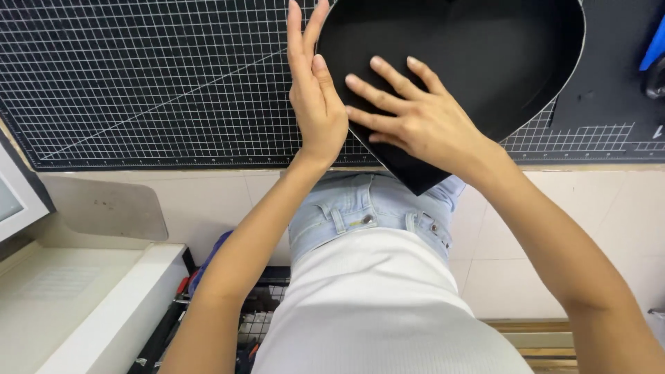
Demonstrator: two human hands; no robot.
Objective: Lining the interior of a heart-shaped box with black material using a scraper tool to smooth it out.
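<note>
From the head view, take the black heart-shaped box (485, 48) as your landmark: it lies on the gridded cutting mat (152, 83), with its pointed tip hanging past the mat's near edge toward your waist. Your left hand (315, 97) stands on edge against the box's left wall, fingers straight and pressed together, the palm flat to the side; held so, it seems to brace or smooth that wall from outside. Your right hand (415, 114) lies inside the box near the tip, palm down, 4 fingers spread and pointing toward the left wall, which likely steadies the floor of the box against the push from the other side. Neither hand pinches anything. To the right of the box, a blue tool (654, 45) rests at the mat's far edge, only partly in view. Well to the left of the box and below the mat, a white machine (76, 298) with a grey flap (111, 208) stands beside you.
</note>
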